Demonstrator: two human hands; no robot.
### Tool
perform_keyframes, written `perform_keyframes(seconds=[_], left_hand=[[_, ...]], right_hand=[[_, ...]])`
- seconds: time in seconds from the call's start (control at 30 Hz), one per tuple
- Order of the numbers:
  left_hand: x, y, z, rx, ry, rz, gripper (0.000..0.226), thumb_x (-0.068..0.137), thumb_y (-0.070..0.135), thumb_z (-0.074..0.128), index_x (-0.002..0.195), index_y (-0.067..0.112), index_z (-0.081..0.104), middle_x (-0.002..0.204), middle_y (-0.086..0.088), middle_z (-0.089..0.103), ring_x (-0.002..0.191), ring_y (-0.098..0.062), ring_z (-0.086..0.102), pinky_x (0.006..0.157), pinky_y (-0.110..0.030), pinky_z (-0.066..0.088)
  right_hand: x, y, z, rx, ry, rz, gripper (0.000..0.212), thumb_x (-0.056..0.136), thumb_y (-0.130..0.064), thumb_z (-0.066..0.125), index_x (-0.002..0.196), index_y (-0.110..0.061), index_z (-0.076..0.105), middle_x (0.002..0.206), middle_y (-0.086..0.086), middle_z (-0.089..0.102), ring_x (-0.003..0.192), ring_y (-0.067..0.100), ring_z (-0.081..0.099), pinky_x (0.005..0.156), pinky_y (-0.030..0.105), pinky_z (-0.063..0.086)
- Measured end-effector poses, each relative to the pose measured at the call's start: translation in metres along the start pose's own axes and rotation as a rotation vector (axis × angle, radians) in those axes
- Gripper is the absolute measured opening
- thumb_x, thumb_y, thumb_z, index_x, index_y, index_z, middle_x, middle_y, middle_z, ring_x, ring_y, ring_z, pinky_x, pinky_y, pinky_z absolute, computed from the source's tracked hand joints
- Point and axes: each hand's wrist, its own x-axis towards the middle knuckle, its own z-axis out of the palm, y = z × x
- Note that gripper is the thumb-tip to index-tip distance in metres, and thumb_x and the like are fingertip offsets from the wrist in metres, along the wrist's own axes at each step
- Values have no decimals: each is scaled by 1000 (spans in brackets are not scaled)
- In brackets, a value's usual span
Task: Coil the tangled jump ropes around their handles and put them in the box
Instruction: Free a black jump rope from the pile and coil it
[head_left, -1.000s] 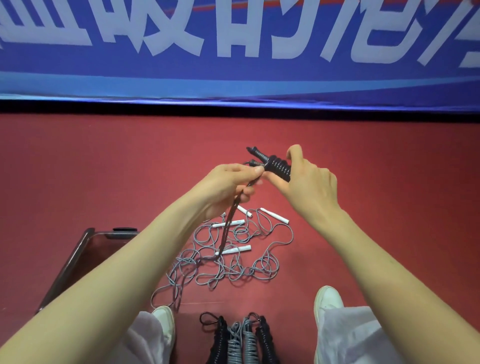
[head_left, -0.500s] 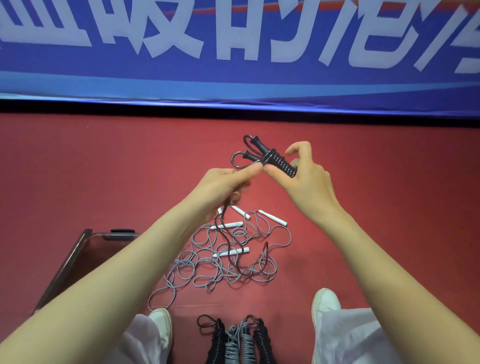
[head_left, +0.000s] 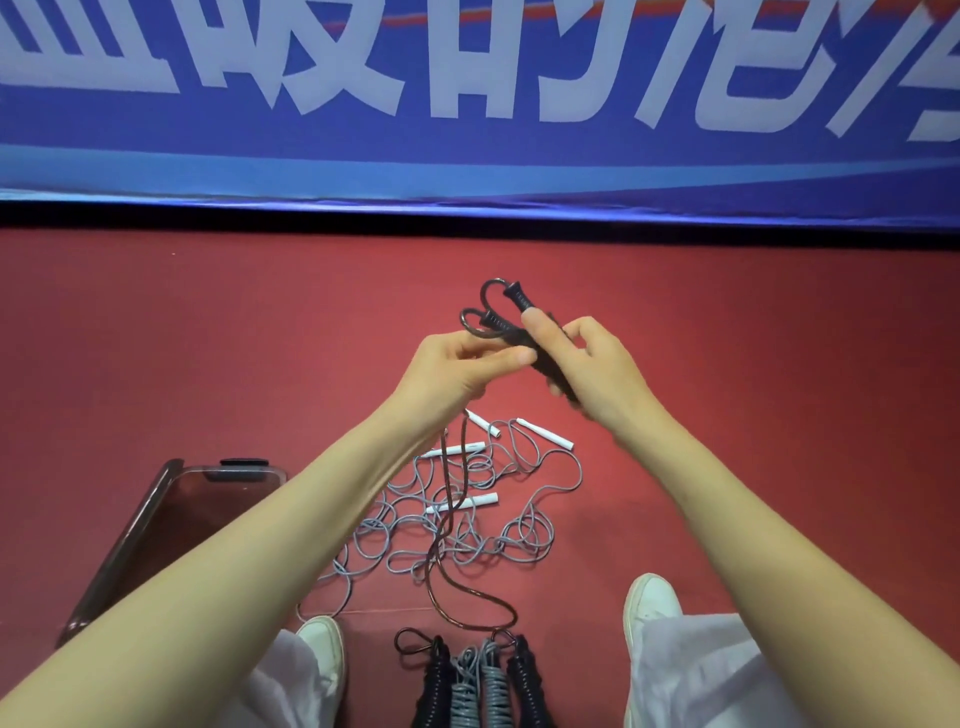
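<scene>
A blue banner (head_left: 467, 130) along the far edge of the red floor (head_left: 208, 338) carries large white characters, cut off at the top and not readable in full. Both hands are raised above the middle of the floor. The right hand (head_left: 597, 374) is curled round a pair of black handles (head_left: 519, 304), thumb laid along them. The left hand (head_left: 467, 369) pinches the black rope (head_left: 447, 519) just beside the handles. The rope hangs down across a tangle of grey ropes (head_left: 524, 540) with white handles (head_left: 470, 501) and loops along the floor.

At the near edge, between two white shoes (head_left: 652, 597), lie coiled black and grey ropes (head_left: 478, 686). A clear box (head_left: 156, 509) sits at the near left, partly under the left forearm. The red floor spreads broadly right of the tangle and up to the banner.
</scene>
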Motion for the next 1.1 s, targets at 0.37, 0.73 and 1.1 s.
perform_keyframes(seconds=[0.37, 0.73, 1.1], left_hand=[[4, -4, -27, 226, -370, -126, 49, 98, 47, 37, 106, 13, 71, 60, 2, 48, 59, -13, 35, 63, -25, 30], [10, 7, -45, 373, -364, 40, 21, 71, 2, 77, 74, 22, 77, 72, 0, 70, 69, -8, 60, 72, -23, 47], [8, 7, -9, 191, 18, 74, 10, 83, 6, 71, 76, 11, 67, 66, -6, 61, 55, -10, 50, 55, -18, 43]], right_hand=[[9, -1, -25, 211, 74, 93, 53, 86, -66, 52, 85, -13, 51, 54, 6, 54, 36, 16, 33, 40, 21, 24], [-24, -20, -21, -23, -789, 150, 55, 73, -68, 46, 87, -17, 63, 51, 1, 46, 34, 10, 27, 38, 16, 18], [-15, -4, 6, -882, 4, -51, 65, 84, -77, 35, 107, -17, 47, 108, 18, 65, 104, 40, 59, 71, 39, 34]])
